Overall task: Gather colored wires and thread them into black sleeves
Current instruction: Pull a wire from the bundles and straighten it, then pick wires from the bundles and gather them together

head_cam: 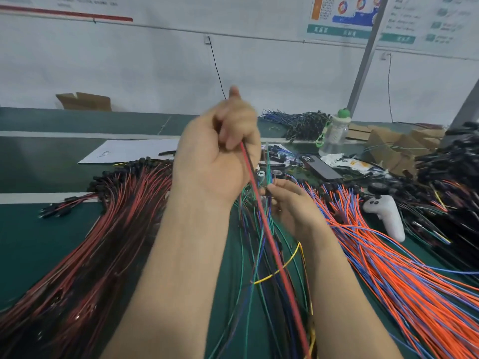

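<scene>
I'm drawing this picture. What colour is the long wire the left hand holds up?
Red wire, gripped by the left hand; the head view shows it.

Visible body parts: two hands and two forearms. The left hand (217, 161) and right hand (293, 206) are bare. The left forearm (181, 255) and right forearm (337, 281) are bare along their full visible length, to the lower frame edge. The left hand's outline is motion-blurred, so fine detail cannot be resolved.
</scene>
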Motion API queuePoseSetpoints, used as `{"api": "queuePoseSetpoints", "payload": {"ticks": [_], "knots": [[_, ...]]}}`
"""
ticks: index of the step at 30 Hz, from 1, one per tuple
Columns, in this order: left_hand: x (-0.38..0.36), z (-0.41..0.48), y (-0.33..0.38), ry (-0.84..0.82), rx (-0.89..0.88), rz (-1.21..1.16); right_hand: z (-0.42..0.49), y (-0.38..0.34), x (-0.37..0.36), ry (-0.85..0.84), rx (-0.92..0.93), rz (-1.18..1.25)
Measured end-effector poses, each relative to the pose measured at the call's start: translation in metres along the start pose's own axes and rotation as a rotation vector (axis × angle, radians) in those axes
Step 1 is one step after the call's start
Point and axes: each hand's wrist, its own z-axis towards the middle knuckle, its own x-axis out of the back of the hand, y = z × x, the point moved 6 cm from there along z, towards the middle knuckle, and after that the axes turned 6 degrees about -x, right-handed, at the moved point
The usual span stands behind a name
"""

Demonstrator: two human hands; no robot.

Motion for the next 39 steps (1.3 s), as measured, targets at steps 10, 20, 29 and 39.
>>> {"api": "queuePoseSetpoints", "payload": {"ticks": [10,20,29,39], "knots": [[0.127,0.004,0.004,0.375,-0.07,1.374,-0.019,-0.014,-0.005,-0.035,0.143,-0.132],[0.204,-0.01,0.003,0.363,-0.03,1.382,-0.012,0.057,0.003,0.185,0.024,-0.139],[0.213,-0.008,0.004,0.36,-0.064,1.468,-0.009,0.049,0.013,0.428,0.264,-0.562],[0.212,-0.01,0.003,0.293,0.018,1.426,-0.009,0.052,0.013,0.358,0.17,-0.675]]}}
